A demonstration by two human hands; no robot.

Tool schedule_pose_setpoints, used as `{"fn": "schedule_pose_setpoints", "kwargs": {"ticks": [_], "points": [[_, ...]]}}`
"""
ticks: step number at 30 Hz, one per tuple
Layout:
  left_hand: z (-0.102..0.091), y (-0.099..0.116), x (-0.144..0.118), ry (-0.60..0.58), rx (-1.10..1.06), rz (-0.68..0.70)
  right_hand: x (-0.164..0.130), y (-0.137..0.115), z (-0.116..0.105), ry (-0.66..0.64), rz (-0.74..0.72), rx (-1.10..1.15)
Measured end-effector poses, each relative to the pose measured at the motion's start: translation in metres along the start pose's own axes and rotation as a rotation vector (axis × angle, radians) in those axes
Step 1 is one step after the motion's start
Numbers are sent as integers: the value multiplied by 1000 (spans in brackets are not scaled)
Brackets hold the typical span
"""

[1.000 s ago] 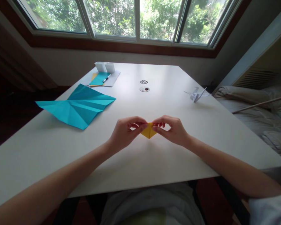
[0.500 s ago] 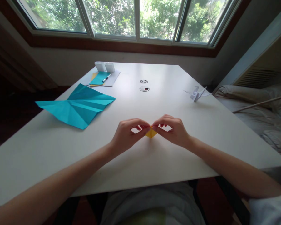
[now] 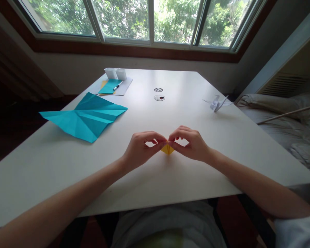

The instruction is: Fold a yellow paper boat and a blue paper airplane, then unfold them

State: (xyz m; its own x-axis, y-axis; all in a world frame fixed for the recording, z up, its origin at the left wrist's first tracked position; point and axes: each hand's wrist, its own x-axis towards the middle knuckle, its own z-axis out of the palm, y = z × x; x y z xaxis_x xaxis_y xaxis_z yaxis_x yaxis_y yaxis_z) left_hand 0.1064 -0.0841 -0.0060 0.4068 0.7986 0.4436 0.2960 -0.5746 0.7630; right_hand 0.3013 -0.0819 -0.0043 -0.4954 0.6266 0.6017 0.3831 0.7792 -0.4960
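Fingers (image 3: 162,144) of both hands: thumb and forefinger tips pressed together, pinching the top corner of a small folded yellow paper piece (image 3: 167,149) from either side. Left hand (image 3: 141,148) and right hand (image 3: 192,144) meet tip to tip over it; remaining fingers curled loosely. The yellow piece hangs point-down between the two hands, low over the near middle of the white surface (image 3: 170,179); whether its tip touches cannot be told.

Large creased teal paper sheet (image 3: 85,116): lying flat to the left, well apart from the hands.

Small white folded paper crane (image 3: 217,103): standing near the right edge.

Two round cable holes (image 3: 159,94): set in the surface beyond the hands, one behind the other.

Far left corner: a pale sheet (image 3: 124,88) carrying a smaller teal paper (image 3: 109,86), a yellow edge beneath it, a pen (image 3: 117,85) and two white cups (image 3: 116,73).

Windows with green trees beyond; a bed at the right.
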Motion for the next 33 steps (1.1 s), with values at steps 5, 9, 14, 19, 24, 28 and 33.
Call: {"fn": "schedule_pose_setpoints", "kwargs": {"ticks": [5, 9, 14, 19, 24, 28, 33], "points": [[2, 0, 0, -15, -26, 2, 0, 0, -2, -59, -42, -25], [1, -3, 0, -3, -39, -28, -1, 4, -4, -92, -59, -62], [0, -5, -1, -36, -25, -18, 0, 6, -6, -78, -34, -51], [2, 0, -1, -14, 50, 23, -1, 6, -5, -113, -43, -13], [0, 3, 0, -19, 81, 17, 0, 5, -4, -93, -23, 0], [-2, 1, 1, -30, 63, 13, 2, 6, -5, -67, 40, 32], [-6, -2, 2, -41, 54, -3, 2, 11, -8, -53, 137, 112]]}}
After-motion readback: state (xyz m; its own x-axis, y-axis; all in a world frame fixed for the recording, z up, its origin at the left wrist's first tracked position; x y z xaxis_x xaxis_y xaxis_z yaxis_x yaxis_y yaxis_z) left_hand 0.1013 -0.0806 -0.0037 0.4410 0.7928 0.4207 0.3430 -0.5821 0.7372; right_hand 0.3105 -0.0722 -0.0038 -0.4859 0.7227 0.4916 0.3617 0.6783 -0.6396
